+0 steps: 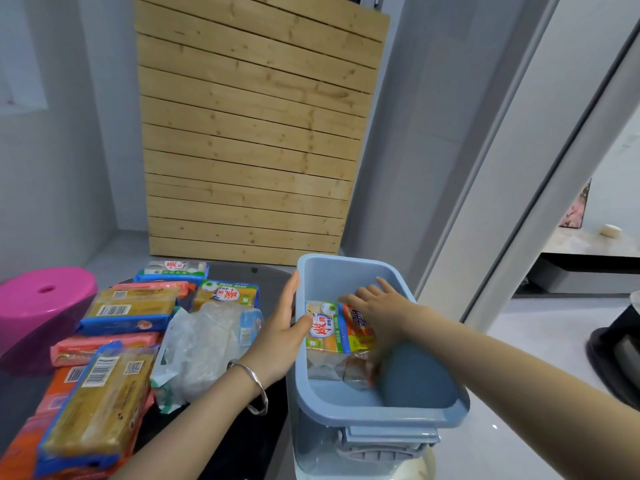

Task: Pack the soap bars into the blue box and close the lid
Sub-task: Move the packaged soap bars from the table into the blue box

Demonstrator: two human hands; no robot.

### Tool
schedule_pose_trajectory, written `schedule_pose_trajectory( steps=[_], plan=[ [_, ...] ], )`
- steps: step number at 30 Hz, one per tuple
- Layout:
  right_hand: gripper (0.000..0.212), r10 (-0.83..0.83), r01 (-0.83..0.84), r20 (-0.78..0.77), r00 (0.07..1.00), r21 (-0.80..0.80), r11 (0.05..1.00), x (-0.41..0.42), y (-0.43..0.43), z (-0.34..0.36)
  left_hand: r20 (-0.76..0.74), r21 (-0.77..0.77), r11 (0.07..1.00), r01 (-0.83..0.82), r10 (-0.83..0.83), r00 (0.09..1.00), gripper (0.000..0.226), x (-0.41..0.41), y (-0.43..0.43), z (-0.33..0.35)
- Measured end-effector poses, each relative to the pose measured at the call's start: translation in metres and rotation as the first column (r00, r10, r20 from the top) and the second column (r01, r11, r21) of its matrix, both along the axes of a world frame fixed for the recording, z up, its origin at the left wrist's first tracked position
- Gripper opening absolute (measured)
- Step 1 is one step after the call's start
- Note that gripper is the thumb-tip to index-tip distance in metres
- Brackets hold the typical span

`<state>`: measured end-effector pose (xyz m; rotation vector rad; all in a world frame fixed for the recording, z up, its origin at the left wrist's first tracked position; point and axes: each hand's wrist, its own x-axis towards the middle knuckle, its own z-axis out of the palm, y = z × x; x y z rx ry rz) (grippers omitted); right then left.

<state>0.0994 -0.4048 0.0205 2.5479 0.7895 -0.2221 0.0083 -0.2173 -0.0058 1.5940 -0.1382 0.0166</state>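
The blue box [360, 415] stands open at the lower middle, right of the dark table. Two soap packs stand upright inside it: a yellow-and-blue soap pack [325, 336] and, to its right, an orange soap pack [360, 337]. My left hand [282, 332] grips the box's left wall, with the thumb inside against the yellow-and-blue pack. My right hand [375, 304] reaches into the box with fingers spread, resting on top of the orange pack. Several more wrapped soap bars [100, 407] lie piled on the table at the left. No lid is visible.
A crumpled clear plastic bag [201, 344] lies between the soap pile and the box. A pink stool [45, 299] stands at the far left. A wooden slatted panel [249, 133] leans on the wall behind. A dark round object [620, 355] sits on the floor at right.
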Motion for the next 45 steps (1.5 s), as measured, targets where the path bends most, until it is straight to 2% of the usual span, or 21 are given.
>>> schedule_pose_trajectory(
  steps=[3,6,13,18,20,23,25,27,28,31,33,35,37,39,42,45],
  plan=[
    [0.114,-0.012,0.01,0.043,0.999,0.036,0.999,-0.003,-0.009,0.016,-0.006,-0.026,1.0,-0.002,0.002,1.0,0.064,-0.001,0.0,-0.001],
    [0.114,-0.121,0.119,0.07,0.99,0.03,0.992,-0.009,-0.014,0.015,-0.012,-0.042,0.999,-0.011,0.011,1.0,0.064,-0.002,-0.001,-0.001],
    [0.103,-0.224,0.216,0.202,0.953,0.06,0.974,-0.014,-0.011,0.004,0.003,-0.028,1.0,-0.01,0.01,1.0,0.063,-0.006,-0.004,0.004],
    [0.104,-0.243,0.233,0.16,0.957,0.079,0.969,-0.023,-0.007,0.011,0.022,-0.023,1.0,0.0,0.0,1.0,0.061,-0.009,0.0,0.009],
    [0.102,-0.292,0.27,0.053,0.955,0.253,0.929,-0.032,0.0,0.021,0.033,-0.005,1.0,-0.007,0.007,0.999,0.062,-0.013,0.009,0.011],
    [0.084,-0.228,0.229,-0.081,0.97,0.608,0.76,-0.052,0.028,0.047,0.046,0.142,0.987,-0.075,0.069,0.997,0.056,-0.021,0.047,0.01],
    [0.069,-0.148,0.172,-0.097,0.984,0.724,0.668,-0.07,0.049,0.065,0.049,0.298,0.951,-0.08,0.068,0.996,0.047,-0.023,0.079,0.008],
    [0.06,-0.05,0.184,-0.192,0.98,0.782,0.596,-0.09,0.081,0.077,0.028,0.469,0.877,-0.104,0.103,0.994,0.043,-0.032,0.121,0.007],
    [0.056,0.004,0.207,-0.253,0.968,0.802,0.56,-0.099,0.095,0.081,0.027,0.505,0.852,-0.137,0.143,0.989,0.042,-0.037,0.139,0.006],
    [0.03,0.204,0.381,-0.464,0.862,0.859,0.341,-0.126,0.148,0.082,0.005,0.545,0.799,-0.253,0.298,0.955,0.044,-0.056,0.191,-0.002],
    [0.028,0.257,0.526,-0.58,0.773,0.813,0.252,-0.14,0.179,0.065,-0.039,0.564,0.787,-0.252,0.33,0.943,0.037,-0.07,0.213,-0.01],
    [0.034,0.239,0.645,-0.702,0.671,0.712,0.277,-0.148,0.202,0.036,-0.135,0.576,0.798,-0.179,0.309,0.942,0.024,-0.08,0.225,-0.022],
    [0.039,0.215,0.749,-0.82,0.531,0.573,0.333,-0.154,0.22,0.006,-0.214,0.586,0.805,-0.093,0.265,0.94,0.031,-0.087,0.233,-0.036],
    [0.045,0.197,0.841,-0.888,0.415,0.458,0.289,-0.157,0.233,-0.016,-0.264,0.584,0.81,-0.038,0.234,0.936,0.04,-0.092,0.237,-0.052],
    [0.047,0.278,0.934,-0.91,0.307,0.345,0.096,-0.157,0.244,-0.034,-0.202,0.622,0.778,-0.085,0.264,0.943,0.053,-0.095,0.226,-0.064],
    [0.039,0.384,0.954,-0.88,0.281,0.3,-0.012,-0.16,0.249,-0.037,0.009,0.656,0.721,-0.223,0.288,0.957,0.048,-0.1,0.211,-0.056]
  ],
)
